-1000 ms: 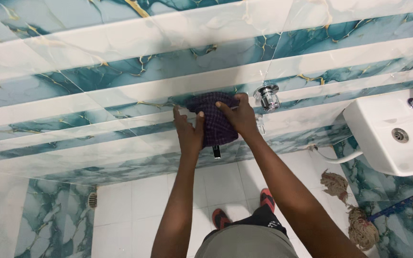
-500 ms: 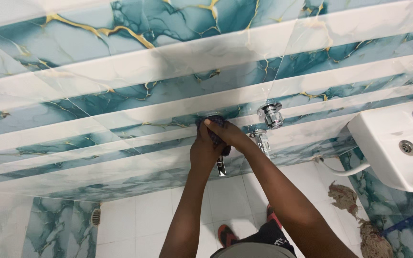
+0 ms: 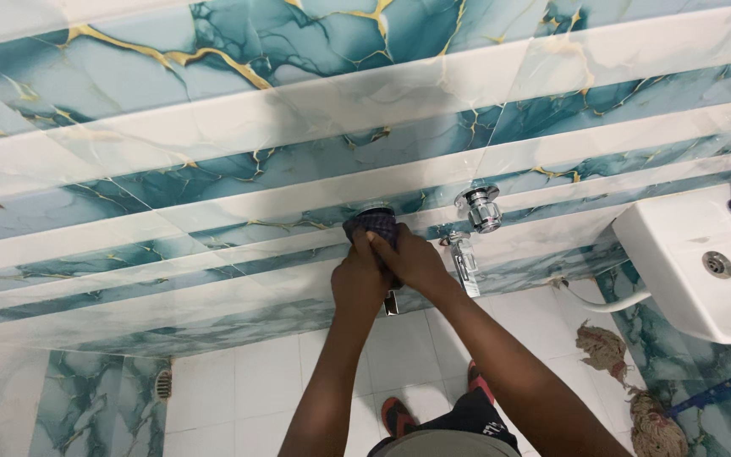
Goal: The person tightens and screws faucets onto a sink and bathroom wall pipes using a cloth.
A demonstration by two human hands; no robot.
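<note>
Gripping a dark cloth (image 3: 376,227) around a wall tap, both hands.

Light was bright, even, diffuse; source unseen. Soft sheen showed on glossy wall tiles (image 3: 239,127), small glints on chrome valve (image 3: 480,208). Shadows were faint. Focus was sharp centrally; wide-angle lens bent tile lines toward edges.

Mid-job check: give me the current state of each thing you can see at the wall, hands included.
Dark cloth: bunched over the wall tap, gripped by both hands.
Left hand: closed on the cloth.
Right hand: closed on the cloth.
Chrome valve: bare, untouched.
Sink: basin looks dry.
Floor drain: covered by its grate.
</note>
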